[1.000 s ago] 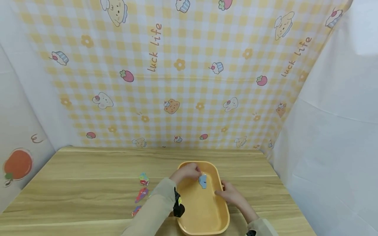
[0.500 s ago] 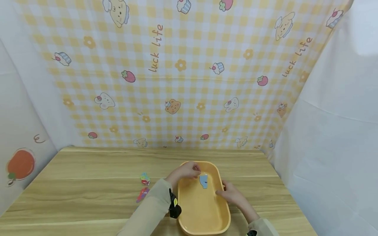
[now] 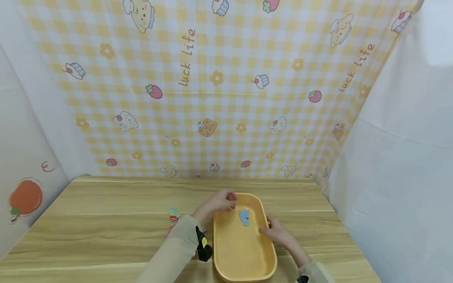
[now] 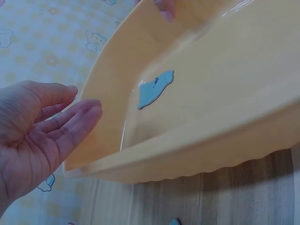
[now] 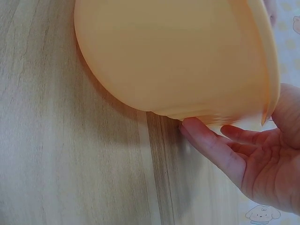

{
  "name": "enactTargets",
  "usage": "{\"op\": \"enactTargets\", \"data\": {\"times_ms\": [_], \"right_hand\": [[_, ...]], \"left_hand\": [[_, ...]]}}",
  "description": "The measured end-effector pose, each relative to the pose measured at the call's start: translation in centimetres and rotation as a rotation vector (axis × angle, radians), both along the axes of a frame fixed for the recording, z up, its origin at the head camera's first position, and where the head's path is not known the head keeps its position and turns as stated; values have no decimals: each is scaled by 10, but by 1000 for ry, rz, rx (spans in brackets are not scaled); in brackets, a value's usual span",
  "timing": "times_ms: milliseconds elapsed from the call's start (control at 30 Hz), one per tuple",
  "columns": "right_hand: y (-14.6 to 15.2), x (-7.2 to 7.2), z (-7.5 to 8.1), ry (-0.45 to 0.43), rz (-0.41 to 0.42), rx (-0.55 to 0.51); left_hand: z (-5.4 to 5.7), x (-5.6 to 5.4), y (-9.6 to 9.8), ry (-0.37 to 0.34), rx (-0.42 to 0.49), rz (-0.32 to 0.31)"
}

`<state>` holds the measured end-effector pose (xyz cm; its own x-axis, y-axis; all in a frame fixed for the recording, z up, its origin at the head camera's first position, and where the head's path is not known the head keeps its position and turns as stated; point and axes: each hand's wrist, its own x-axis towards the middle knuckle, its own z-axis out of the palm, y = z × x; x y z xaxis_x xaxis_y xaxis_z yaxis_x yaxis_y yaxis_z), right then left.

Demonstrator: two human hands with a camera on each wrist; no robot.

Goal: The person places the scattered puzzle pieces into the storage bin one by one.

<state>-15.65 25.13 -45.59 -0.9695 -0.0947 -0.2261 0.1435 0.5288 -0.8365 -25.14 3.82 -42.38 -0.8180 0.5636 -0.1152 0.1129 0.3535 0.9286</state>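
Note:
A yellow-orange plastic tray (image 3: 244,251) stands on the wooden table. Flat on its floor, toward the far end, lies a light blue puzzle-like piece (image 3: 244,217) with a small dark mark. My left hand (image 3: 222,200) hovers at the tray's far left rim; in the left wrist view its fingers (image 4: 77,122) are relaxed with nothing between them. On the right side, my right hand (image 3: 277,232) grips the tray wall, thumb over the rim and fingers against the outside, as the right wrist view shows. Left of the tray lies a colourful flat piece (image 3: 174,214).
A red piece (image 3: 170,231) is partly covered by the left sleeve (image 3: 177,245). Between that sleeve and the tray, a small greyish piece (image 3: 203,229) peeks out. A yellow checked cloth (image 3: 226,149) hangs behind the table, with white cloth at both sides.
My left hand has drawn back from above the blue piece, up and left to the tray's rim. The blue piece stays on the tray floor. My right hand keeps its grip.

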Motion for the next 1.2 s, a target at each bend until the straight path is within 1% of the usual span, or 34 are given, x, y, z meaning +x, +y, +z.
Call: {"op": "enactTargets", "data": {"times_ms": [67,267,433,500,667,833,967,1033,1200], "right_hand": [[1,0,0,9,0,-3],[2,2,-2,8,-2,-3],[1,0,-1,3,-10,3],[1,0,1,3,-10,7],[0,1,2,4,-6,12],[-1,1,2,4,5,4],[0,1,1,-4,11,-24],[1,1,0,-4,12,-30],[1,0,-1,-2,10,-17]], "left_hand": [[1,-1,-2,-15,28,5],[0,-5,-13,-7,81,13],[3,-10,-24,-10,110,56],[2,-13,-29,-9,115,76],[-1,-15,-43,-4,116,100],[-5,-16,-58,10,115,131],[-8,-16,-69,3,111,166],[-10,-16,-74,4,110,173],[-11,-15,-89,15,93,211]]}}
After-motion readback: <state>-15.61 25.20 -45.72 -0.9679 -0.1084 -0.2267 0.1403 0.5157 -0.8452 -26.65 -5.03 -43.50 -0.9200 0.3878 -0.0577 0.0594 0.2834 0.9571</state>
